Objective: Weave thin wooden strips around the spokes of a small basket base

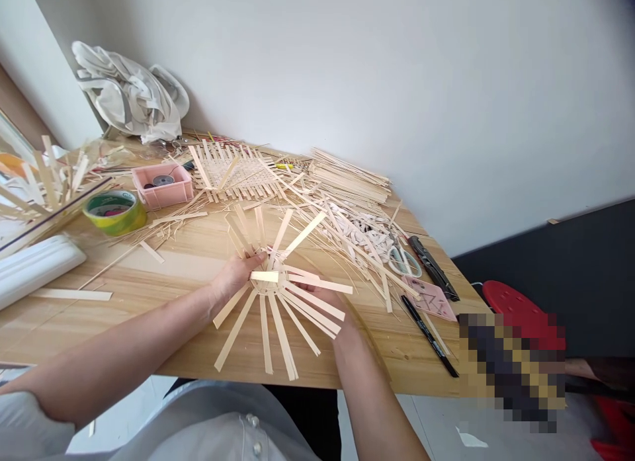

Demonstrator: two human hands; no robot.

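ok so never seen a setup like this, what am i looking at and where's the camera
There's no machine here: these are a person's bare hands, filmed by a camera worn on the head, looking forward and down. The left hand grips a round piece with flat strips fanning outward; the right hand is partly hidden behind those strips. On the wooden table lie a roll of tape, a pink box, a woven mat, a stack of strips and a black pen.
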